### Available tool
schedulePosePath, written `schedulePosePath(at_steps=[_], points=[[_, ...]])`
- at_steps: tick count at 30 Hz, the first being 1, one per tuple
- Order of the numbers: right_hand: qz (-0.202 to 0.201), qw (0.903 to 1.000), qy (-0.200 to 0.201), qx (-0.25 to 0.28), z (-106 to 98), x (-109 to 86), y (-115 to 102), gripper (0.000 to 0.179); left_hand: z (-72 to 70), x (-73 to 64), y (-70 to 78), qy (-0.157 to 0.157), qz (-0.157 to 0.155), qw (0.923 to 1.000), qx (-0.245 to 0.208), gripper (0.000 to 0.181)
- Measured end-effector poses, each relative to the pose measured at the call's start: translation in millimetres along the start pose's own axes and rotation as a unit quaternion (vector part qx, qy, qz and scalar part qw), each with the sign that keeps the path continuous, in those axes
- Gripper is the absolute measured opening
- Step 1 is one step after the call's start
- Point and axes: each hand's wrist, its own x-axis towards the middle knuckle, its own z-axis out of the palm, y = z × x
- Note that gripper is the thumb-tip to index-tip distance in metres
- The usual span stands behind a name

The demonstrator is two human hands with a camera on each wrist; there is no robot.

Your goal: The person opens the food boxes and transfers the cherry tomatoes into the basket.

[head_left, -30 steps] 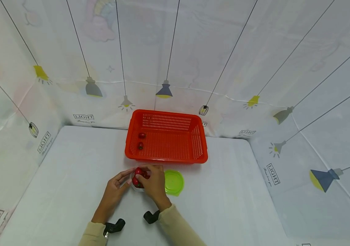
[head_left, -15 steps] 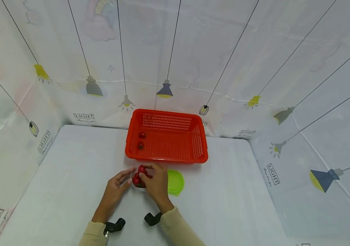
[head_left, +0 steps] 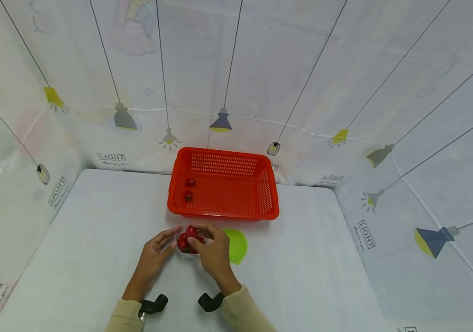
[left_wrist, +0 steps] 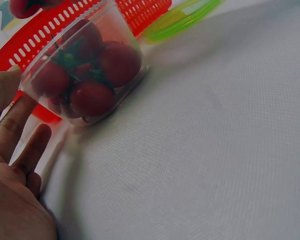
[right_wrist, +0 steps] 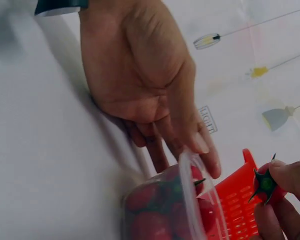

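A small clear plastic container (head_left: 188, 255) with several red tomatoes stands on the white table. My left hand (head_left: 155, 253) holds its left side, thumb and index finger at the rim (right_wrist: 188, 192). Above the container, my right hand (head_left: 216, 253) pinches a small tomato (right_wrist: 265, 186) with a green calyx between thumb and fingers. Through the container's clear wall, tomatoes (left_wrist: 94, 98) with green stems show in the left wrist view. A round green lid (head_left: 237, 246) lies to the right, partly hidden by the right hand in the head view.
A red perforated basket (head_left: 224, 217) stands behind the container, with two tomatoes (head_left: 188, 196) at its left side. Lamp-patterned sheeting (head_left: 236, 69) rises behind and beside the white table (head_left: 302, 267).
My right hand has shifted slightly right, still pinching the tomato above the container. My left hand stays at the container's side.
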Motion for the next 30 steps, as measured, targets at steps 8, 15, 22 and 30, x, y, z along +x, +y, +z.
schedulePosePath(at_steps=[8,15,22,30], points=[[-0.036,0.9993,-0.010,-0.008,-10,7.1,-18,0.033,-0.4,-0.5,1.4,0.000,-0.006,0.9999,0.011,0.049],[-0.065,0.9977,-0.019,0.000,-19,23.5,-33,0.034,-1.1,-0.1,0.2,-0.007,0.010,0.9999,0.008,0.049],[-0.104,0.9943,-0.025,0.005,-28,45.9,-45,0.033,-1.5,-0.5,1.8,-0.008,0.006,0.9999,0.012,0.050],[-0.121,0.9923,-0.024,0.009,-39,75.5,-56,0.033,-1.1,0.1,2.0,-0.012,0.005,0.9999,-0.005,0.050]])
